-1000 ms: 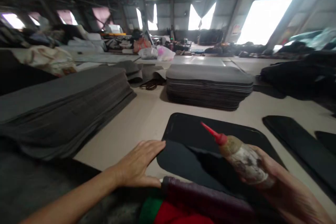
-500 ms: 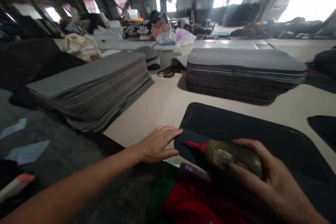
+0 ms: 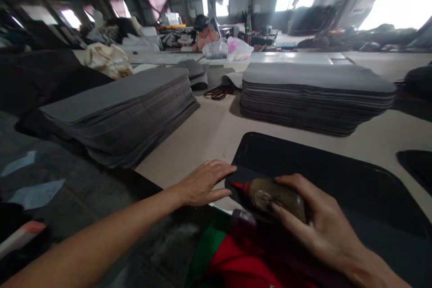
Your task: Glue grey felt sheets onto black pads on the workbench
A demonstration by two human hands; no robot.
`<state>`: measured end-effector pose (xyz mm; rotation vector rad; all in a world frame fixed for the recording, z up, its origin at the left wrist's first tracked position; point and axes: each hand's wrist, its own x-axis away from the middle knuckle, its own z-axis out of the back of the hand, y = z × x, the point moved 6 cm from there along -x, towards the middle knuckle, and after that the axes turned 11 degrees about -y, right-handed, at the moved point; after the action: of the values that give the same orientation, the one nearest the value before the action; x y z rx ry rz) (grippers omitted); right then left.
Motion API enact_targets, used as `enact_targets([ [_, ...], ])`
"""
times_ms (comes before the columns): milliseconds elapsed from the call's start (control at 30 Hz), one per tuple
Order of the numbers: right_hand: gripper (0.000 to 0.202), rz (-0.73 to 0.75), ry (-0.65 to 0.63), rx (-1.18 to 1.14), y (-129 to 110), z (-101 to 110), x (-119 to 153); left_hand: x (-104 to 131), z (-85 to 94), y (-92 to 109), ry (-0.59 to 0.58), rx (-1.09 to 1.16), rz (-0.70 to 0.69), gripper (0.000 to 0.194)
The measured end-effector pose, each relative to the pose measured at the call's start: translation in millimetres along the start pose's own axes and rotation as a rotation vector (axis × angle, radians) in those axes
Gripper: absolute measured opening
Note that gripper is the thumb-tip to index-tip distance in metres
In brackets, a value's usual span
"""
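My right hand (image 3: 319, 225) grips a brownish squeeze bottle (image 3: 275, 195) with a red nozzle, laid almost flat with the tip pointing left onto the near corner of a black mat (image 3: 303, 166). My left hand (image 3: 202, 182) lies flat, fingers spread, pressing the left edge of that black mat where a smaller dark piece overlaps it. The mat lies on a beige table (image 3: 209, 135).
A stack of grey sheets (image 3: 118, 108) stands at the left and another grey stack (image 3: 313, 92) behind the mat. Red and green cloth (image 3: 229, 261) lies at the near edge. A person (image 3: 202, 31) sits far back beside plastic bags (image 3: 232, 48).
The bottle has swung down from upright to nearly flat and moved left towards my left hand. The view has turned left and down.
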<state>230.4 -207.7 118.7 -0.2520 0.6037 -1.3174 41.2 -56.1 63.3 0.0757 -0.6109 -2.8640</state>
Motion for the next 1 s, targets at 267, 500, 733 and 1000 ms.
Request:
enact_targets([
  [267, 0.018, 0.100, -0.080, -0.012, -9, 0, -5, -2, 1.0, 2, 0.007, -0.026, -0.019, 0.045],
  [500, 0.022, 0.195, -0.198, 0.102, -22, 3, -13, -2, 1.2, 2, 0.009, -0.024, -0.018, 0.044],
  [733, 0.028, 0.287, -0.252, 0.183, -34, 9, -18, -2, 3.5, 4, 0.008, -0.014, -0.013, 0.044],
  [1000, 0.027, 0.321, -0.260, 0.178, -37, 11, -19, -2, 2.5, 3, 0.005, -0.022, -0.011, 0.045],
])
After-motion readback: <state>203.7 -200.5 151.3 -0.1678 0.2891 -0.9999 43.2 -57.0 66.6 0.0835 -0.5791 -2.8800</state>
